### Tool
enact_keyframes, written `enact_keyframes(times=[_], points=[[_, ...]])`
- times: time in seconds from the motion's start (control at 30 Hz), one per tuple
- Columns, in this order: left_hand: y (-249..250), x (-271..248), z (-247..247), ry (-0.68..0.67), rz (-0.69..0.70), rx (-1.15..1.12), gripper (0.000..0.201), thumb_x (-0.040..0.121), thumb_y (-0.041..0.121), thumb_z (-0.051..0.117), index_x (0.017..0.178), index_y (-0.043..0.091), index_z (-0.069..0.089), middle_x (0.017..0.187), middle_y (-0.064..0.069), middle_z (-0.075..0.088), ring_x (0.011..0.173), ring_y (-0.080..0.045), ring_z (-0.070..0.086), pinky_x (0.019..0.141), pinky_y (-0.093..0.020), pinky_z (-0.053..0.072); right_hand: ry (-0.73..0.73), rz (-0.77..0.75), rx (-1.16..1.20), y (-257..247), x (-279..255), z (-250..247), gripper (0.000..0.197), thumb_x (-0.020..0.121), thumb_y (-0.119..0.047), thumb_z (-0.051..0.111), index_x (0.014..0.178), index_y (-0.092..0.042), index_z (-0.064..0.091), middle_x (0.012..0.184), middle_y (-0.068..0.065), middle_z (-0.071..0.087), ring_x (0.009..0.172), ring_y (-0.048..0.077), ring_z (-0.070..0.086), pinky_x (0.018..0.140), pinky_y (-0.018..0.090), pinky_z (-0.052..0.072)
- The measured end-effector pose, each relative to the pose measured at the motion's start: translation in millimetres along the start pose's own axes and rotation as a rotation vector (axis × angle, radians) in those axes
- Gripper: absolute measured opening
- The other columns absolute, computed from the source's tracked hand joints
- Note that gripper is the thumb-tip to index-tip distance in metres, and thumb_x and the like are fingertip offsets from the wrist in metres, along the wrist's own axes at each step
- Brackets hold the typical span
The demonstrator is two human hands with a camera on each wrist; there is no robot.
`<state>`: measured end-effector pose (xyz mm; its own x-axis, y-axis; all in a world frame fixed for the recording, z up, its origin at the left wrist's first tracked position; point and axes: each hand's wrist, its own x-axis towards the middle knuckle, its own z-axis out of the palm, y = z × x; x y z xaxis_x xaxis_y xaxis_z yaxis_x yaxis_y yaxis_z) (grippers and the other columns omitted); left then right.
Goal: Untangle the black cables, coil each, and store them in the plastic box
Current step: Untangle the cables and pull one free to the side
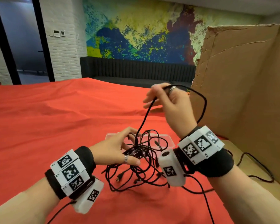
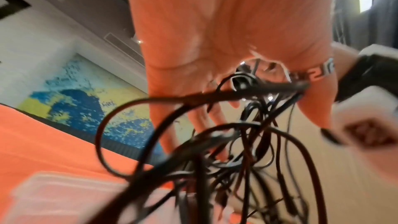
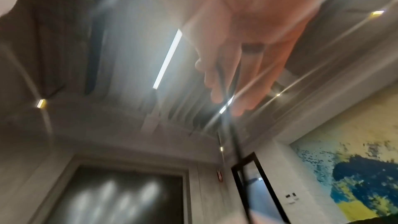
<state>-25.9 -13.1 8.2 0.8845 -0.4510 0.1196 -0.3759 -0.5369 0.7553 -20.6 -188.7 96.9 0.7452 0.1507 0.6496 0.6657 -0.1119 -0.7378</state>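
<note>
A tangle of black cables (image 1: 141, 160) lies on the red cloth in front of a clear plastic box (image 1: 166, 137). My left hand (image 1: 132, 147) reaches into the top of the tangle, thumb and fingers curled round several strands; the left wrist view shows the left hand (image 2: 237, 101) with the strands (image 2: 215, 151) bunched under the palm, and the blurred box (image 2: 53, 193) low on the left. My right hand (image 1: 158, 94) is raised above and pinches one black cable (image 1: 145, 118) pulled up taut from the tangle. That cable loops over the hand and drops behind the right wrist. The right wrist view shows the right hand (image 3: 226, 77) with the cable (image 3: 237, 142).
The red cloth (image 1: 55, 118) covers the table to the left and far side. A tall cardboard panel (image 1: 241, 78) stands close on the right. A thin wire (image 1: 257, 167) lies on the bare wood beside it. A loose USB plug (image 1: 119, 178) lies at the tangle's near edge.
</note>
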Motion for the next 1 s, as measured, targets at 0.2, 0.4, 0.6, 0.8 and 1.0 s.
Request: enact_keyframes(times=[0.2, 0.4, 0.6, 0.8, 1.0], points=[[-26.0, -0.2, -9.6, 0.046, -0.033, 0.122, 0.062, 0.063, 0.055, 0.074, 0.114, 0.028, 0.053, 0.102, 0.007, 0.061, 0.085, -0.003, 0.058, 0.082, -0.016, 0.045, 0.221, -0.029, 0.254, -13.8, 7.8, -25.1, 0.027, 0.099, -0.023, 0.042, 0.078, -0.013, 0.055, 0.059, 0.003, 0.057, 0.051, 0.021, 0.065, 0.052, 0.031, 0.055], [-40.3, -1.6, -24.9, 0.211, -0.096, 0.157, 0.026, 0.068, 0.057, 0.063, 0.09, 0.043, 0.063, 0.084, 0.018, 0.069, 0.074, -0.002, 0.057, 0.076, -0.03, 0.047, 0.484, -0.03, 0.294, -2.4, 10.9, -69.0, 0.027, 0.1, -0.029, 0.04, 0.081, -0.016, 0.054, 0.054, -0.003, 0.057, 0.049, 0.016, 0.064, 0.046, 0.025, 0.052], [-43.1, 3.7, -29.2, 0.297, -0.111, 0.228, 0.029, 0.079, 0.022, 0.071, 0.059, 0.032, 0.053, 0.053, 0.015, 0.054, 0.053, 0.004, 0.047, 0.054, -0.014, 0.034, 0.345, 0.58, 0.034, 75.5, -15.1, -103.5, 0.03, 0.101, -0.032, 0.034, 0.102, -0.011, 0.055, 0.07, 0.003, 0.066, 0.045, 0.009, 0.063, 0.04, 0.023, 0.05], [-36.2, 9.2, -27.9, 0.22, -0.178, 0.162, 0.031, 0.067, 0.025, 0.076, 0.084, 0.029, 0.05, 0.084, 0.007, 0.064, 0.076, -0.015, 0.061, 0.081, -0.034, 0.049, -0.47, 0.63, -0.636, 86.4, -62.6, -62.5, 0.029, 0.094, -0.034, 0.05, 0.091, -0.01, 0.065, 0.073, 0.003, 0.071, 0.052, 0.018, 0.064, 0.048, 0.027, 0.051], [-9.3, 4.5, -22.0, 0.056, -0.098, 0.364, 0.052, 0.064, 0.035, 0.071, 0.106, 0.038, 0.04, 0.113, 0.016, 0.054, 0.109, -0.003, 0.05, 0.103, -0.041, 0.031, -0.396, -0.21, -0.804, 59.3, -37.1, 2.0, 0.043, 0.09, -0.041, 0.031, 0.113, -0.019, 0.06, 0.108, -0.001, 0.065, 0.108, 0.018, 0.053, 0.09, 0.034, 0.042]])
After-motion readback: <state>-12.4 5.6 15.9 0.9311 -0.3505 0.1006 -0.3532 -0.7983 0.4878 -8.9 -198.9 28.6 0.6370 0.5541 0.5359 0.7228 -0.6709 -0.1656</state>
